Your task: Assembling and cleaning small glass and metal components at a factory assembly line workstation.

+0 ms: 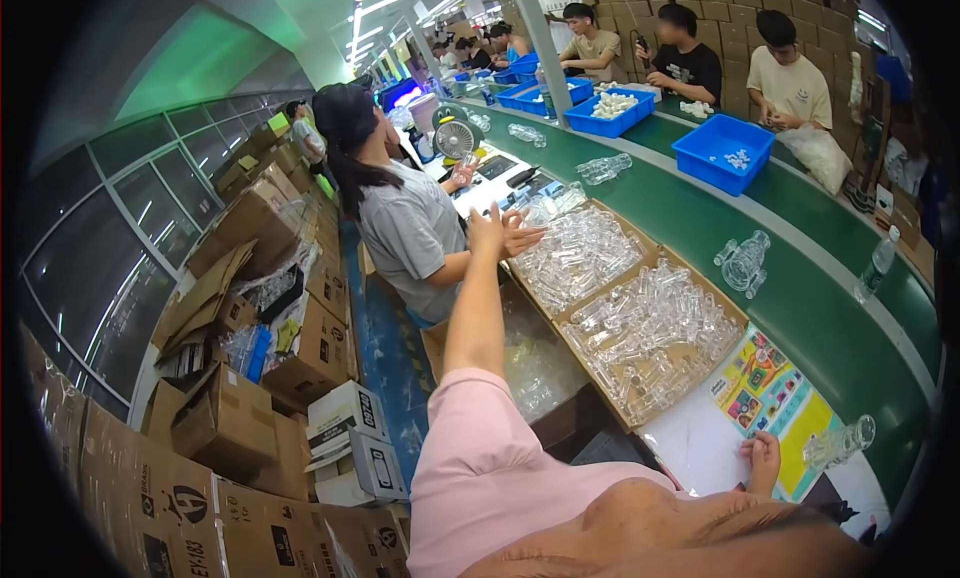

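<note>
This is a factory packing line. A long green conveyor belt [800,268] runs through the room, and workers sit on both sides of it. Blue plastic bins [722,153] with small parts stand on the belt, and flat cardboard trays [640,328] are full of clear plastic pieces. Many brown cardboard boxes [230,418] are piled along the glass wall, and long tube lights hang from the ceiling.

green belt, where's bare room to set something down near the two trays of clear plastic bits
The green belt lies bare between the blue bin and the clear bottle, apart from one clear piece. The white bench strip left of the colourful sheet is also free. Both cardboard trays are packed full. The left hand is raised above them; the right hand rests on the sheet.
</note>
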{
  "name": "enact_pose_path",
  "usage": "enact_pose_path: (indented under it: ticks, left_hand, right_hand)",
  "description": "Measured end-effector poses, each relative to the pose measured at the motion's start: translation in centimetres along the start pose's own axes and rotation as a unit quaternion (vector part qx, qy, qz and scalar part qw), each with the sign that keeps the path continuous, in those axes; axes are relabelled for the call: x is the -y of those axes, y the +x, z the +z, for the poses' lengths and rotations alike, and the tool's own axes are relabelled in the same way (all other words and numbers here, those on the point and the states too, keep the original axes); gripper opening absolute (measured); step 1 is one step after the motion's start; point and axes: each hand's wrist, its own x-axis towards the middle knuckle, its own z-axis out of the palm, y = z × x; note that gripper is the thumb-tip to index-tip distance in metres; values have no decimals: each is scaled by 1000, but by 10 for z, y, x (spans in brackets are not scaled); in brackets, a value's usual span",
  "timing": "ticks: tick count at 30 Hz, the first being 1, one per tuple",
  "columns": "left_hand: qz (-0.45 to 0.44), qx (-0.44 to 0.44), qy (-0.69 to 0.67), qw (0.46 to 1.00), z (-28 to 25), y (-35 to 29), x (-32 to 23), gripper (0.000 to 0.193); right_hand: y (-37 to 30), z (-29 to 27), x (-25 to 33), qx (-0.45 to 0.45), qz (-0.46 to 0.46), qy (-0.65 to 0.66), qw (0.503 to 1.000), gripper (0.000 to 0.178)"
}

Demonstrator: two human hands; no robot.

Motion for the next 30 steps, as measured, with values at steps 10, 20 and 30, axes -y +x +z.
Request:
enact_pose_path:
  ticks: [10, 20, 30]
  left_hand:
    - [197, -39, -240, 950, -107, 41, -34, 45]
    - [435, 417, -44, 797, -20, -230, -63, 51]
    - [352, 322, 106, 872, 35, -299, -65, 84]
  right_hand:
    - [10, 14, 0, 35, -25, -34, 998, 18]
    - [3, 12, 5, 27, -35, -33, 998, 16]
    - [1, 12, 7, 34, -29, -20, 999, 16]
